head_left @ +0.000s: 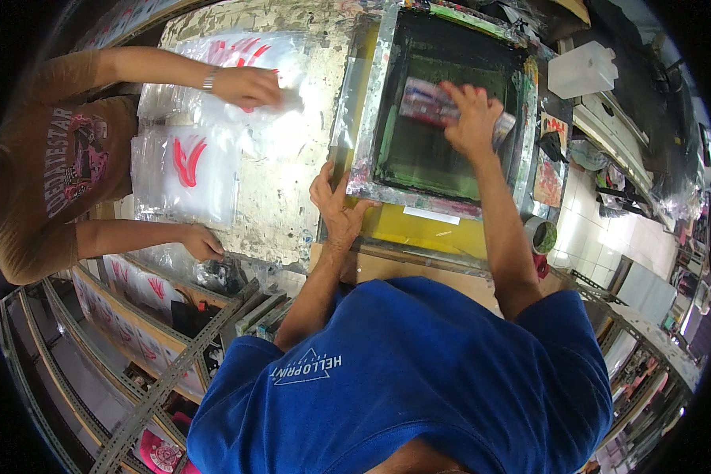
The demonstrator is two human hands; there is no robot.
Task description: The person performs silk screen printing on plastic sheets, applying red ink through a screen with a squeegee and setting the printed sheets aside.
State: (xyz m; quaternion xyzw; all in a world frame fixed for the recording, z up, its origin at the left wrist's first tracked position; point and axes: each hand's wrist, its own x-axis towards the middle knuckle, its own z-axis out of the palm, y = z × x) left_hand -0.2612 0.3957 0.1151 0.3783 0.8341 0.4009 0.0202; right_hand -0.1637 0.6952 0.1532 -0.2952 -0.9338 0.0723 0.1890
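Note:
A screen printing frame [363, 134] with a dark green mesh lies on a yellow board [419, 229] in front of me. My left hand [341, 207] grips the frame's near left corner, thumb along the near edge and fingers by the left side. Over the mesh, my right hand [472, 120] is closed round a squeegee [425, 101] stained with many colours. The squeegee lies slantwise across the mesh; its lower edge is hidden. A white strip [431, 215] shows at the frame's near edge.
At the left, another person's hand [249, 85] is over clear plastic sheets [213, 154] with red prints; their other hand [203, 241] rests near the table edge. A white jug [583, 69] stands far right, a can [540, 235] nearer. Drying racks [146, 316] stand at lower left.

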